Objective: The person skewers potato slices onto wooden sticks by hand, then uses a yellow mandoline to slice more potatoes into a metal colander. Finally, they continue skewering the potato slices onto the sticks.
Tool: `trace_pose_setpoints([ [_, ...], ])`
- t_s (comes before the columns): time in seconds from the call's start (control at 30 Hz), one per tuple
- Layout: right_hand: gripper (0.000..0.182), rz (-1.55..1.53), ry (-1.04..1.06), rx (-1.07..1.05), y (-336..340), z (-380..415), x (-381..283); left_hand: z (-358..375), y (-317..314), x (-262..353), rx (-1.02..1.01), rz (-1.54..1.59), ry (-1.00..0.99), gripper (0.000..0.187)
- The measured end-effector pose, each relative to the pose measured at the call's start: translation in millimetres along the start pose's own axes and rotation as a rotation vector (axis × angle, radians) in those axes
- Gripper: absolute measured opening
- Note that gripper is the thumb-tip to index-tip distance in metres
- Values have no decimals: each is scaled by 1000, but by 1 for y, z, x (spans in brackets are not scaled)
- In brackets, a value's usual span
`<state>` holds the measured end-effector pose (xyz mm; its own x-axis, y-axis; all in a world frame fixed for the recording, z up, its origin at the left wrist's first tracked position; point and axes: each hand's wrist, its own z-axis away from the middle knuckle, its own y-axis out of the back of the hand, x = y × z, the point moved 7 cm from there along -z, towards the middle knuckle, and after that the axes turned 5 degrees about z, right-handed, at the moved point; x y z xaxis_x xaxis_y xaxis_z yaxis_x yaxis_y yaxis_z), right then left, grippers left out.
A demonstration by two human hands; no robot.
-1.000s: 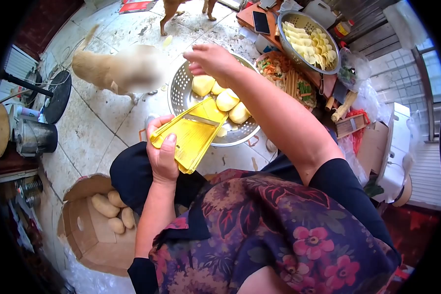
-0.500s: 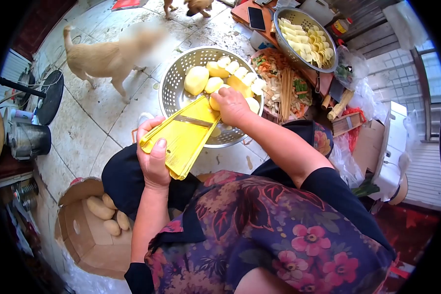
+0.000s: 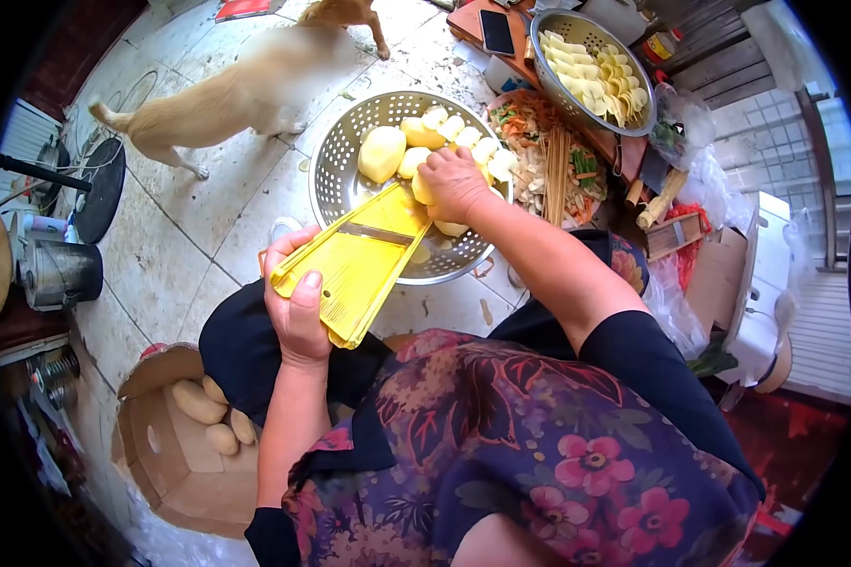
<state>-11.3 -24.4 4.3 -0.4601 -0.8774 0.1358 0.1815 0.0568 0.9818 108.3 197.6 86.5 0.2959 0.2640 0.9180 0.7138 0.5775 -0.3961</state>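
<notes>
A yellow slicer with a metal blade across it slants over the near left rim of a metal colander. My left hand is closed round the slicer's lower end, thumb on top. At its upper end, my right hand has its fingers wrapped round a peeled potato, mostly hidden under them. Several peeled potatoes lie in the colander, a large one at the left. Pale potato pieces are lined up toward the right rim.
A cardboard box holds unpeeled potatoes at lower left. Beyond the colander stands a light-brown dog, another dog behind it. At right are a tray of chopped vegetables with skewers, a phone and a bowl of slices.
My right hand has shifted slightly up toward the colander's middle with the potato. The light-brown dog has moved to the right and the other dog has come nearer to it.
</notes>
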Motion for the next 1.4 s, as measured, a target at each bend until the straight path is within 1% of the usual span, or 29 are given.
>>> trace_pose_setpoints([
  [0.03,37,-72,-18,-13,6,2,8,0,0,1,3,-21,-3,51],
  [0.07,54,-192,-77,-4,10,5,17,0,1,1,6,-41,-7,51],
  [0.1,54,-189,-77,-4,9,9,22,-1,1,1,6,-38,-8,51],
  [0.17,67,-575,-205,114,8,19,43,-1,2,0,-2,-39,-8,51],
  [0.2,70,-655,-229,91,17,26,46,0,2,1,-1,-38,-9,51],
  [0.23,70,-655,-228,91,12,31,46,0,2,1,-7,-20,2,50],
  [0.3,58,-1411,-361,51,-9,43,46,1,2,-1,-14,-3,14,50],
  [0.33,51,-1552,-366,21,-10,48,43,0,4,-2,-24,-12,6,50],
  [0.37,51,-1553,-366,20,-9,53,42,1,5,-3,-34,-21,-2,50],
  [0.43,57,-1797,-487,-41,-14,65,36,2,2,-2,-33,10,19,50],
  [0.47,63,-1833,-485,-51,-14,68,33,3,0,-3,-33,43,38,50],
  [0.5,63,-1834,-485,-53,-16,71,31,3,0,-2,-32,42,39,50],
  [0.57,65,-1794,-350,-15,-11,71,23,4,-1,-2,-42,71,54,50],
  [0.6,65,-1772,-347,-66,-8,71,17,4,0,-4,-39,69,57,50],
  [0.67,65,-1733,-331,-99,-3,70,13,3,3,-5,-55,-28,31,51],
  [0.73,62,-1632,-305,-150,4,68,9,5,-9,3,-62,19,33,49],
  [0.77,62,-1631,-304,-153,3,67,6,5,-14,5,-71,66,32,48],
  [0.87,59,-1624,-311,-111,5,65,1,4,-12,4,-53,81,35,47],
  [0.93,59,-1423,-263,-12,19,66,-2,4,-10,4,-50,93,40,47],
  [0.97,59,-1423,-259,-17,20,67,-6,4,-9,3,-52,102,49,47],
  [1.03,58,-1110,-155,150,35,68,-9,4,-9,4,-27,108,50,47],
  [1.07,60,-1003,-129,213,42,70,-11,4,-8,4,-9,114,51,47],
  [1.1,60,-1002,-128,211,45,72,-13,4,-7,4,-7,115,50,47],
  [1.17,64,-1112,-191,214,44,74,-14,4,-5,1,-39,97,76,52],
  [1.3,69,-1158,-234,131,26,72,-10,3,-8,4,-6,108,48,48],
  [1.37,71,-1374,-225,104,12,67,-10,3,-8,3,-9,124,58,48],
  [1.4,71,-1375,-224,104,9,66,-9,3,-8,3,-8,123,58,48],
])
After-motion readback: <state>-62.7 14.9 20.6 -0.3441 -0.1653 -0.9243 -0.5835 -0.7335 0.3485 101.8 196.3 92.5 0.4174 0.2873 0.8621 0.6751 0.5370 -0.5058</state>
